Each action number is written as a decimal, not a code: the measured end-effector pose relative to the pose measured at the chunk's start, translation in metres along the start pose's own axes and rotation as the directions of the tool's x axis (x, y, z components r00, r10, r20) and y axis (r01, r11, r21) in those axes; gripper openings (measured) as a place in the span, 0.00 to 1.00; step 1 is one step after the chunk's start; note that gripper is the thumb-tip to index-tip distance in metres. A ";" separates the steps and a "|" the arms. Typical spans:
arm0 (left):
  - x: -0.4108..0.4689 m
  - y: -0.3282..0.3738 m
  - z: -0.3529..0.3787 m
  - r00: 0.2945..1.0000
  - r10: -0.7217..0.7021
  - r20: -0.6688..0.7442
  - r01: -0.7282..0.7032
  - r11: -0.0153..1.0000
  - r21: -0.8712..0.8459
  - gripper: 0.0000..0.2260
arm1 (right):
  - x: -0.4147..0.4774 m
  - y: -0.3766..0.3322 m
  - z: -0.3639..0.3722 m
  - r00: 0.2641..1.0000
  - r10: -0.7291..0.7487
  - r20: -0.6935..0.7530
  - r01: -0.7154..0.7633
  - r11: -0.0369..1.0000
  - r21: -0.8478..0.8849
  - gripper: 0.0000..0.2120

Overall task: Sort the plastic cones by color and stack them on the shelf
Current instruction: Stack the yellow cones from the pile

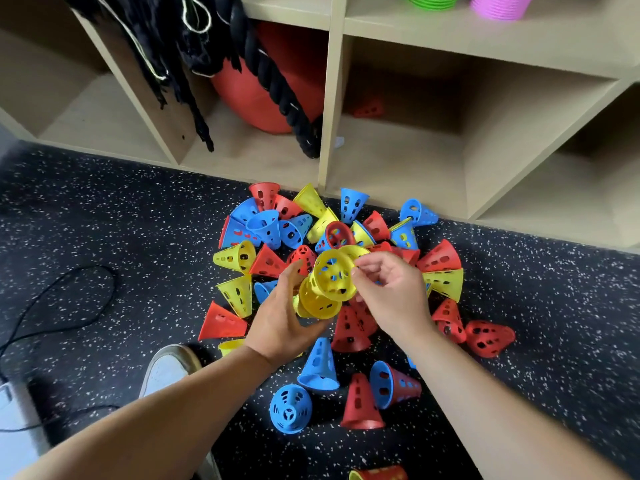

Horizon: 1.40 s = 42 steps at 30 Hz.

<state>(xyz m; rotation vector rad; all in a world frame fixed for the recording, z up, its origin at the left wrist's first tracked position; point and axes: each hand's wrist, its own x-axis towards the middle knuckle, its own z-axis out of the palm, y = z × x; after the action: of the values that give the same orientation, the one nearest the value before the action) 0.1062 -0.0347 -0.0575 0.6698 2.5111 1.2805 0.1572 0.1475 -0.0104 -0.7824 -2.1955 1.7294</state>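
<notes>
Speckled black floor (104, 209) before a wooden shelf (330, 98), with both hands over a heap of cones (270, 233).
The left hand (280, 323) is wrapped around a yellow stack (317, 304), held above the heap; the right hand (388, 289) pinches the rim of the top cone (332, 271) on that stack. Red, blue and yellow cones lie scattered beneath and around both hands; one red cone (369, 108) sits in the shelf compartment beyond them.

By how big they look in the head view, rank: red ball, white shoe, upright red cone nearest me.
1. red ball, clearly largest.
2. white shoe and upright red cone: look alike, shoe partly hidden; unranked.
</notes>
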 end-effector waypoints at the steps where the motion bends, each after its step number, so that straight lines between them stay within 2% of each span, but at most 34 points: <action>1: 0.000 0.003 0.001 1.000 0.010 -0.011 -0.010 1.000 -0.016 0.45 | -0.001 0.000 0.002 0.999 0.003 0.041 -0.002 1.000 -0.024 0.05; 4: 0.001 0.005 0.001 0.999 0.039 -0.026 -0.040 0.998 -0.042 0.45 | 0.000 0.006 0.005 0.994 -0.022 0.108 0.035 0.992 -0.119 0.04; 8: 0.003 -0.001 -0.001 0.999 0.003 -0.045 -0.005 0.999 -0.051 0.46 | 0.013 0.014 0.004 0.993 -0.113 0.037 0.119 0.955 -0.270 0.10; 11: 0.004 -0.007 -0.003 0.998 -0.027 -0.057 0.024 0.999 -0.046 0.46 | 0.023 0.026 0.003 0.993 -0.043 0.114 0.080 0.935 -0.347 0.17; 14: 0.006 -0.009 -0.003 0.997 -0.047 -0.063 0.046 0.999 -0.022 0.46 | 0.030 0.041 0.003 0.991 0.011 0.134 0.046 0.910 -0.413 0.16; 17: 0.007 -0.011 -0.002 0.996 -0.057 -0.069 0.057 0.998 -0.003 0.45 | 0.027 0.041 0.004 0.999 -0.051 0.017 0.054 0.934 -0.354 0.10; 21: 0.007 -0.013 0.002 0.995 -0.072 -0.071 0.074 0.997 0.028 0.46 | 0.012 0.021 0.006 0.976 -0.190 -0.103 0.182 0.980 -0.080 0.10; 24: 0.007 -0.010 0.005 0.994 -0.080 -0.071 0.080 0.997 0.005 0.45 | -0.003 0.008 0.013 0.972 -0.234 -0.003 0.234 0.972 0.031 0.11; 27: 0.007 -0.005 0.006 0.994 -0.071 -0.088 0.069 0.997 -0.023 0.45 | -0.012 0.005 0.021 0.956 -0.204 0.210 0.222 0.973 -0.062 0.10; 28: 0.007 -0.004 0.007 0.993 -0.069 -0.095 0.066 0.997 -0.030 0.45 | -0.015 0.007 0.021 0.951 -0.205 0.230 0.235 0.965 -0.114 0.11; 29: 0.007 -0.002 0.007 0.992 -0.073 -0.101 0.069 0.997 -0.035 0.45 | -0.018 0.009 0.019 0.954 -0.215 0.208 0.248 0.958 -0.145 0.12; 31: 0.007 -0.001 0.007 0.991 -0.087 -0.098 0.083 0.996 -0.040 0.45 | -0.023 0.014 0.012 0.974 -0.215 0.067 0.223 0.960 -0.169 0.11; 33: 0.006 0.000 0.007 0.992 -0.099 -0.080 0.097 0.995 -0.038 0.45 | -0.025 0.021 0.003 0.985 -0.104 -0.141 0.078 0.981 -0.180 0.11; 36: 0.004 0.002 0.011 0.993 -0.110 -0.046 0.109 0.994 -0.029 0.46 | -0.021 0.050 -0.016 0.910 0.139 -0.392 -0.205 0.970 -0.131 0.14; 38: 0.002 0.005 0.015 0.993 -0.112 -0.028 0.112 0.993 -0.025 0.46 | -0.018 0.064 -0.028 0.866 0.201 -0.458 -0.269 0.959 -0.086 0.17; 42: 0.001 0.011 0.022 0.994 -0.108 -0.026 0.108 0.994 -0.017 0.46 | -0.008 0.079 -0.047 0.797 0.383 -0.468 -0.410 0.911 0.048 0.15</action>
<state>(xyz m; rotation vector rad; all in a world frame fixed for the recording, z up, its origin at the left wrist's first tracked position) 0.1180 -0.0129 -0.0616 0.5087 2.5178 1.2777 0.2076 0.1942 -0.0719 -1.5872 -1.8350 1.4270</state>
